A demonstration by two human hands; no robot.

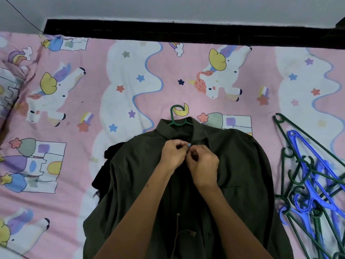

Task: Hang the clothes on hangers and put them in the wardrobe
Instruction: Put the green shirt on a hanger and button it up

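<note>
A dark olive shirt (242,174) lies flat on the bed, collar pointing away from me. A green hanger (176,116) sits inside it, with its hook sticking out above the collar. My left hand (172,155) and my right hand (203,166) meet just below the collar, and both pinch the shirt's front edges where they close. A thin brown drawstring (179,234) hangs at the shirt's waist. A black garment (104,174) pokes out from under the shirt's left side.
A heap of several green and blue hangers (309,186) lies on the bed to the right. The pink unicorn bedsheet (93,90) spreads all around. A dark headboard (186,32) runs along the far edge against a grey wall.
</note>
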